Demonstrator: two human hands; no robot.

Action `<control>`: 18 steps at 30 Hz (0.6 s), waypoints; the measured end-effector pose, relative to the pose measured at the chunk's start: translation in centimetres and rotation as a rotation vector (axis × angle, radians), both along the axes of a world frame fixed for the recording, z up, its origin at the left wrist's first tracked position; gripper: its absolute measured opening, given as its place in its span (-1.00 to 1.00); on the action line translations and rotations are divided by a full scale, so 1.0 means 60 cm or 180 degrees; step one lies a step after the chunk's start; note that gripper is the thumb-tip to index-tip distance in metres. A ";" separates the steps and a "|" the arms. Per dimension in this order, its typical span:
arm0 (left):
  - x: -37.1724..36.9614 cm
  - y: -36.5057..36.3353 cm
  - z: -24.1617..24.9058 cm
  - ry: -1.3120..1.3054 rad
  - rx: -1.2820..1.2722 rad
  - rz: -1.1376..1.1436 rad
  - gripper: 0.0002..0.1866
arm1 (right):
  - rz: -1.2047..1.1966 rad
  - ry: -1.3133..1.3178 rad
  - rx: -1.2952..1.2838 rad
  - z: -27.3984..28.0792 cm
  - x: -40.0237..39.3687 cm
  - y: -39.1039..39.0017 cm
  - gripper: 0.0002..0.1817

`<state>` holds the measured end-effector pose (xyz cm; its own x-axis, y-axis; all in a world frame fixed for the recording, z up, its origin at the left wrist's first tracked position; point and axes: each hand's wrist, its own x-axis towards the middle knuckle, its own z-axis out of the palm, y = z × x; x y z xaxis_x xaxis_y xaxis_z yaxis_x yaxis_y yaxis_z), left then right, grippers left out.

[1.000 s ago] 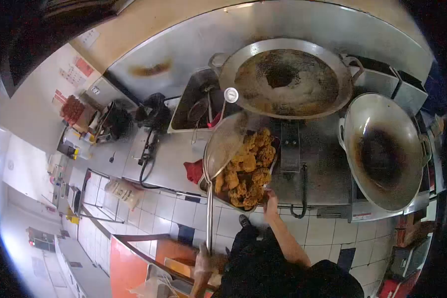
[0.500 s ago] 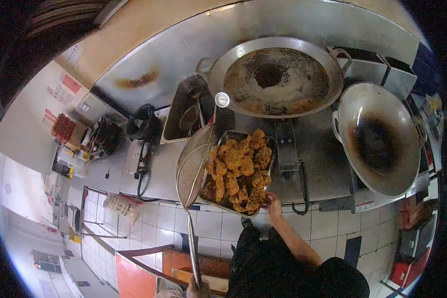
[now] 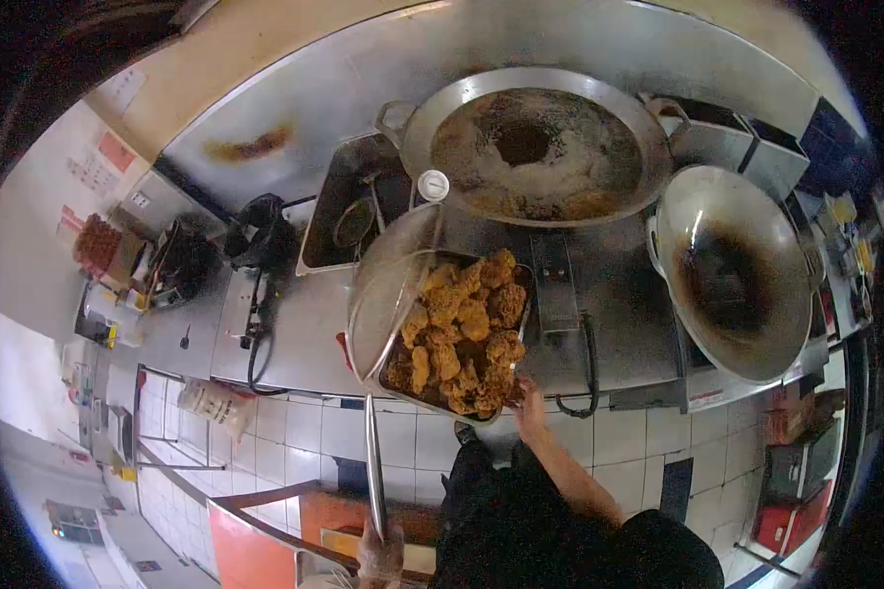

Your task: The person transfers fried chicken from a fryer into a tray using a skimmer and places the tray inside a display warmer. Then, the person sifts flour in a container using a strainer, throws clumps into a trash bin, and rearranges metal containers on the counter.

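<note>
Golden fried pieces [image 3: 471,319] heaped mid-frame; left hand [image 3: 380,553] clutches the strainer [image 3: 388,285], right hand [image 3: 528,412] grips the tray [image 3: 424,403]; a strainer knock could spill some!

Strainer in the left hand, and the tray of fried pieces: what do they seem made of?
Strainer: probably metal, with fine see-through mesh and a shiny, silvery handle. Tray: likely bare metal, judging by its smooth grey rim.

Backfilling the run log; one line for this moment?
left hand: holding strainer by handle; right hand: at tray corner; strainer: overlapping tray's left side in view; tray: holding fried pieces; large wok: brown liquid
</note>
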<state>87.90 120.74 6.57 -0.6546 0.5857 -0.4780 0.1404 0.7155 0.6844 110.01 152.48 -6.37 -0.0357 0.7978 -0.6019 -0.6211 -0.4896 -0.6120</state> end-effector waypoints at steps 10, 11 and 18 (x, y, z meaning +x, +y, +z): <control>-0.092 0.074 0.073 -0.2664 0.1570 0.0720 -0.68 | 0.0540 0.0005 0.0871 -0.038 0.015 -0.017 -0.42; -0.112 0.109 0.076 -0.2037 0.1493 0.0321 -0.71 | 0.0478 -0.0021 0.0950 -0.030 0.006 -0.013 -0.42; -0.299 0.461 0.070 -0.4471 0.1904 -0.0175 -0.62 | 0.0110 -0.1005 -0.1123 0.006 -0.027 -0.022 -0.30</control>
